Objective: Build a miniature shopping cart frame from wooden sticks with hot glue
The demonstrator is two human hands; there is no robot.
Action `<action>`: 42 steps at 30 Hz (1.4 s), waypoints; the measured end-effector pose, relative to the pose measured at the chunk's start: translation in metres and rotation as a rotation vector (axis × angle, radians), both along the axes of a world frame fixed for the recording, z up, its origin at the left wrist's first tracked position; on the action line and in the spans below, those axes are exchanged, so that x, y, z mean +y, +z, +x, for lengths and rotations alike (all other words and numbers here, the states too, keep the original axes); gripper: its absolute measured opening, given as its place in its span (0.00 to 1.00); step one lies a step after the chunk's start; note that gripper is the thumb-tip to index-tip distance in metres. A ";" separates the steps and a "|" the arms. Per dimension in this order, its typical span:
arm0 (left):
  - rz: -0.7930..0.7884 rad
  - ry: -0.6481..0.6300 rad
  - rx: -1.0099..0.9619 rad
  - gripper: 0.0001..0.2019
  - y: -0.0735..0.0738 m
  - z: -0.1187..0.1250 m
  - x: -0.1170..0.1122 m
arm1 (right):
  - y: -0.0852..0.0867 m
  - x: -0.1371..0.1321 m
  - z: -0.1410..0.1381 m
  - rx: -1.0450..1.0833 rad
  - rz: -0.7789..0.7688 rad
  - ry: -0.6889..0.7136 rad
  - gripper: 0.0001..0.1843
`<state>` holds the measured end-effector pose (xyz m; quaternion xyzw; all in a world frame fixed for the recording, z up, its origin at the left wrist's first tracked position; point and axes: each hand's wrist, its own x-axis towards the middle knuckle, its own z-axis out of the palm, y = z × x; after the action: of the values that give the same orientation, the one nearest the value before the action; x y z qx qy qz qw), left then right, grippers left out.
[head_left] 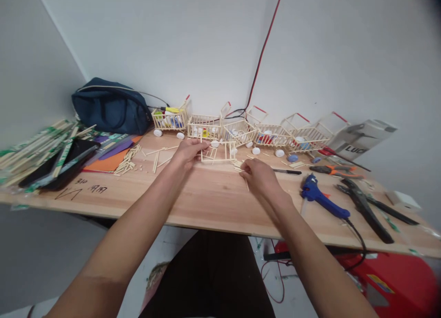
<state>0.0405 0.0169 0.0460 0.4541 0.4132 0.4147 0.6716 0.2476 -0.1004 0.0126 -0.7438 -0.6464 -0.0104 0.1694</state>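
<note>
My left hand [190, 153] is closed on one end of a small frame of thin wooden sticks [218, 160], held just above the table. Fingers pinched together, my right hand [261, 173] has a short wooden stick [246, 185] pointing down from its fingertips. Right beside those fingertips lies a little pile of cut sticks [236, 164]. Behind both hands stands a row of miniature stick-built shopping carts with red handles, among them a middle cart [239, 132] partly behind the frame and a cart [274, 136] to its right.
To the right lie a blue glue gun [324, 196], orange-handled pliers [336, 171] and a black-handled cutter [367, 212]. On the left are bundled wooden sticks [37, 146], a blue bag [110, 104], orange sheets [110, 164] and loose cut sticks [127, 161]. A wall rises behind.
</note>
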 end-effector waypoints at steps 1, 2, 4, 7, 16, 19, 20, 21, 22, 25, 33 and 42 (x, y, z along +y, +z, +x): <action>-0.002 0.001 0.003 0.07 0.000 0.000 0.000 | 0.001 0.002 0.000 -0.009 -0.020 -0.002 0.03; -0.006 -0.001 0.005 0.08 0.000 0.000 0.000 | 0.002 0.004 0.000 -0.012 -0.041 -0.004 0.02; -0.014 -0.005 0.008 0.08 0.000 0.000 0.001 | 0.003 0.006 0.001 -0.005 -0.077 -0.004 0.02; -0.018 -0.005 0.010 0.08 -0.003 0.000 0.002 | 0.001 0.007 0.005 0.023 -0.076 0.030 0.03; -0.008 -0.078 0.046 0.07 -0.012 -0.003 0.008 | -0.011 -0.003 0.032 0.290 0.180 0.078 0.07; 0.002 -0.181 0.068 0.09 -0.013 -0.004 0.008 | -0.008 -0.003 0.041 0.338 0.347 -0.065 0.08; 0.001 -0.220 0.083 0.10 -0.013 -0.004 0.008 | -0.007 -0.002 0.042 0.351 0.383 -0.100 0.08; 0.000 -0.259 0.100 0.11 -0.014 -0.005 0.007 | -0.006 -0.001 0.043 0.364 0.405 -0.122 0.09; -0.002 -0.298 0.111 0.12 -0.014 -0.006 0.006 | -0.005 0.000 0.044 0.378 0.417 -0.133 0.09; -0.005 -0.380 0.109 0.15 -0.016 -0.011 0.002 | -0.005 0.002 0.042 0.412 0.422 -0.118 0.10; 0.025 -0.327 0.237 0.18 -0.019 -0.039 -0.008 | -0.008 0.003 0.037 0.432 0.412 -0.081 0.09; 0.074 -0.306 0.320 0.14 -0.023 -0.041 -0.003 | -0.009 0.003 0.035 0.428 0.391 -0.067 0.09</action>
<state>-0.0005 0.0136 0.0235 0.5957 0.4253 0.2458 0.6355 0.2828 -0.0979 0.0035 -0.7033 -0.5568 0.0167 0.4417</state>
